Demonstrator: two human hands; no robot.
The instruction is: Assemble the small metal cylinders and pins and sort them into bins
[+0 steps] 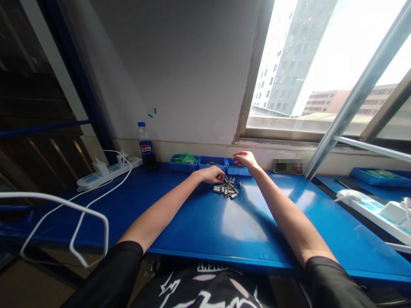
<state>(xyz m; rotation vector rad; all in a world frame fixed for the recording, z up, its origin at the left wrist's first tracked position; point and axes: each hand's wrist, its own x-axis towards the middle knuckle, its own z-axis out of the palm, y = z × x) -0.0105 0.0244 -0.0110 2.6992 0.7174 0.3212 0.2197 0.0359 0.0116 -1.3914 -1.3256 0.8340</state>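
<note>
A heap of several small silver metal parts (226, 188) lies on the blue table (199, 222) near its far edge. My left hand (213, 174) rests just left of the heap, fingers curled closed; what they hold is hidden. My right hand (244, 159) hovers over the rightmost of three small blue trays (238, 170), fingers bent in a loose pinch above it. The middle tray (212, 162) holds a few small metal pieces, and the left tray (183, 162) holds green parts.
A cola bottle (146, 146) stands by the wall left of the trays. A white power strip (107, 173) with chargers and white cables lies far left. Another power strip (375, 210) and a blue tray (379, 176) sit on the right table under the window.
</note>
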